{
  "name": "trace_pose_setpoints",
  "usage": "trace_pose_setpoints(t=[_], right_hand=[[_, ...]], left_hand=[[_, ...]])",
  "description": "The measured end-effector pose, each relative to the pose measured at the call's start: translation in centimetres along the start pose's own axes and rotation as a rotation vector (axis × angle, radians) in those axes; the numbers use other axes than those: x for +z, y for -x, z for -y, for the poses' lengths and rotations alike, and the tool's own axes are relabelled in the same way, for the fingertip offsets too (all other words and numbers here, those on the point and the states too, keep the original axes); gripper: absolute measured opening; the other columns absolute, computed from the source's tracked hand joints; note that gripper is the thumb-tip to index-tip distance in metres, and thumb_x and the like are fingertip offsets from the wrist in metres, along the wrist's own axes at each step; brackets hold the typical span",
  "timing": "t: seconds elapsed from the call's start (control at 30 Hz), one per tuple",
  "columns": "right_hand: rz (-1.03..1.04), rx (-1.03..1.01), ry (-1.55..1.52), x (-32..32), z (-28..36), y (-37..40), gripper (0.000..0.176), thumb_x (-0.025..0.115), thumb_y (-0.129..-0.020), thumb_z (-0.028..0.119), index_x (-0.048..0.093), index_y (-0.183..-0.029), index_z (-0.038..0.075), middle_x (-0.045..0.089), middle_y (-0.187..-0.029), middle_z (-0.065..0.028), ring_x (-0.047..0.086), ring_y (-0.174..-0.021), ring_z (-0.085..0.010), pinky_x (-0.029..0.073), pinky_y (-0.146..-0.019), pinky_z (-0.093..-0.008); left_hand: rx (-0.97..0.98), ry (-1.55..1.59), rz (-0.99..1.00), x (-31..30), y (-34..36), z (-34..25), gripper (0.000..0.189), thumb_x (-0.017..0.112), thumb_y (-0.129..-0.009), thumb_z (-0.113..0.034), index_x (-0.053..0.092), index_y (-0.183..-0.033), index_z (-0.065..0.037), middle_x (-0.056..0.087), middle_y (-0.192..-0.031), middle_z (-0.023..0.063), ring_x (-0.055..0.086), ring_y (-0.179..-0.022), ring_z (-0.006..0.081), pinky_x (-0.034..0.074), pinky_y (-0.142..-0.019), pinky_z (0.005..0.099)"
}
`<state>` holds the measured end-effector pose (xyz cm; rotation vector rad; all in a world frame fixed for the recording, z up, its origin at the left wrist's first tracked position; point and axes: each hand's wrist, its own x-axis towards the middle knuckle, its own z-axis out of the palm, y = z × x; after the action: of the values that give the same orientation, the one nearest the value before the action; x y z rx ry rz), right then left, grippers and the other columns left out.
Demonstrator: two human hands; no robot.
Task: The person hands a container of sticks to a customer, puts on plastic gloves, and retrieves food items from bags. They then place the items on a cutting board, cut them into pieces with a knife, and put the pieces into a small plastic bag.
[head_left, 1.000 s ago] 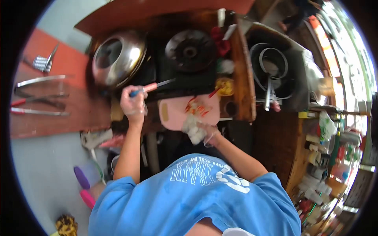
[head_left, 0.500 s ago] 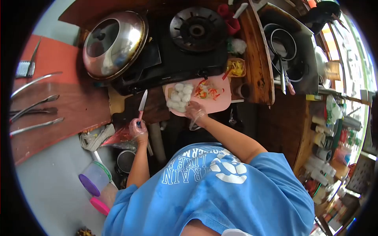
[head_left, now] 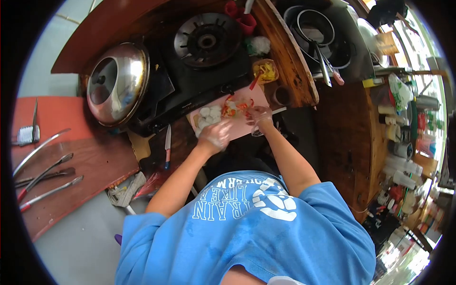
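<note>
A pink cutting board lies in front of the stove, with round white pieces on its left part and chopped red and pale vegetables on its right. My left hand, in a clear plastic glove, is over the board's near left edge, fingers stretched towards the board's middle and slightly blurred. My right hand, also gloved, is at the right side of the chopped vegetables, its fingers bent and apart, fingertips close to the pieces. A knife with a pink and blue handle lies left of the board.
Behind the board stands a black stove with a burner and a lidded metal pan. A small tub of yellow pieces and a dark cup stand at the right. Tongs lie on the red-brown table at the left.
My left hand has let go of the knife, which now lies left of the board, and has moved right to the board. My right hand has shifted from the white pieces to the chopped vegetables.
</note>
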<state>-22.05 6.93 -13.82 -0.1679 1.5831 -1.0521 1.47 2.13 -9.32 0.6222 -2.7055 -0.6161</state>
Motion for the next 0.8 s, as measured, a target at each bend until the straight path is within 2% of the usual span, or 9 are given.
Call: trace_pose_setpoints(t=[0.07, 0.13, 0.17, 0.3, 0.37, 0.47, 0.6, 0.67, 0.8], right_hand=[[-0.001, -0.033, 0.082, -0.3, 0.7, 0.5, 0.027, 0.071, -0.088, 0.021, 0.069, -0.091, -0.005, 0.070, -0.081, -0.0145, 0.070, -0.068, -0.0223, 0.061, -0.058, -0.0352], [-0.020, -0.460, 0.543, -1.5, -0.6, -0.6, 0.024, 0.071, -0.086, 0.019, 0.070, -0.086, -0.005, 0.070, -0.076, -0.0136, 0.071, -0.069, -0.0189, 0.060, -0.062, -0.0315], [-0.066, -0.601, 0.587, -2.1, -0.8, -0.4, 0.026, 0.065, -0.080, 0.023, 0.069, -0.078, -0.003, 0.066, -0.070, -0.0216, 0.068, -0.069, -0.0364, 0.054, -0.070, -0.0405], [-0.032, -0.480, 0.491, -3.9, -1.7, -0.5, 0.025, 0.066, -0.080, 0.022, 0.067, -0.079, -0.003, 0.066, -0.075, -0.0226, 0.066, -0.070, -0.0366, 0.052, -0.067, -0.0423], [-0.018, -0.679, 0.401, -3.5, -1.7, -0.2, 0.022, 0.066, -0.080, 0.019, 0.067, -0.083, -0.003, 0.066, -0.080, -0.0221, 0.065, -0.073, -0.0352, 0.051, -0.069, -0.0390], [0.005, -0.709, 0.578, -2.8, 0.8, 2.6, 0.021, 0.065, -0.081, 0.016, 0.068, -0.089, -0.003, 0.067, -0.084, -0.0186, 0.065, -0.080, -0.0303, 0.052, -0.074, -0.0354], [0.152, -0.639, 0.261, -2.3, -1.2, 1.4, 0.018, 0.064, -0.086, 0.016, 0.070, -0.093, 0.000, 0.070, -0.089, -0.0125, 0.066, -0.083, -0.0273, 0.052, -0.077, -0.0342], [0.244, -0.385, -0.270, -2.3, -1.9, 1.3, 0.024, 0.060, -0.092, 0.023, 0.070, -0.106, 0.007, 0.070, -0.107, -0.0076, 0.066, -0.095, -0.0256, 0.052, -0.083, -0.0424], [0.068, -0.159, -0.536, -3.2, -3.4, 0.4, 0.045, 0.055, -0.097, 0.041, 0.060, -0.131, 0.012, 0.064, -0.129, -0.0073, 0.063, -0.111, -0.0285, 0.050, -0.094, -0.0510]], left_hand=[[-0.063, -0.032, 0.205, -1.4, -5.4, -2.7, 0.042, 0.058, -0.083, -0.012, 0.063, -0.124, -0.005, 0.068, -0.122, 0.0145, 0.068, -0.108, 0.0323, 0.056, -0.087, 0.0445], [-0.162, -0.080, 0.345, -1.9, -9.1, -3.7, 0.041, 0.057, -0.085, -0.014, 0.063, -0.125, -0.005, 0.069, -0.120, 0.0166, 0.068, -0.107, 0.0332, 0.056, -0.087, 0.0453], [-0.267, -0.138, 0.478, -1.8, -10.3, -3.9, 0.041, 0.055, -0.086, -0.016, 0.062, -0.125, -0.006, 0.069, -0.118, 0.0186, 0.068, -0.106, 0.0342, 0.055, -0.087, 0.0461], [-0.304, -0.125, 0.381, -0.7, -11.1, -2.6, 0.038, 0.062, -0.084, -0.018, 0.065, -0.121, -0.009, 0.072, -0.108, 0.0183, 0.070, -0.101, 0.0347, 0.055, -0.085, 0.0463], [-0.331, -0.150, 0.460, -0.4, -11.8, -2.4, 0.037, 0.067, -0.081, -0.020, 0.067, -0.117, -0.009, 0.073, -0.106, 0.0177, 0.070, -0.100, 0.0344, 0.056, -0.084, 0.0463], [-0.423, -0.128, 0.567, -2.6, -13.7, -4.9, 0.038, 0.075, -0.075, -0.025, 0.070, -0.109, -0.010, 0.074, -0.102, 0.0166, 0.071, -0.097, 0.0341, 0.056, -0.083, 0.0457], [-0.501, -0.089, 0.589, -3.0, -14.3, -5.9, 0.049, 0.076, -0.073, -0.035, 0.068, -0.113, -0.008, 0.073, -0.099, 0.0197, 0.071, -0.094, 0.0363, 0.056, -0.080, 0.0447], [-0.507, -0.066, 0.505, -1.3, -12.8, -4.1, 0.050, 0.078, -0.071, -0.038, 0.069, -0.112, -0.010, 0.073, -0.099, 0.0179, 0.071, -0.094, 0.0361, 0.056, -0.081, 0.0442], [-0.566, 0.130, 0.277, -2.8, -12.0, -5.8, 0.050, 0.080, -0.072, -0.041, 0.070, -0.110, -0.010, 0.073, -0.099, 0.0178, 0.070, -0.093, 0.0366, 0.056, -0.082, 0.0443]])
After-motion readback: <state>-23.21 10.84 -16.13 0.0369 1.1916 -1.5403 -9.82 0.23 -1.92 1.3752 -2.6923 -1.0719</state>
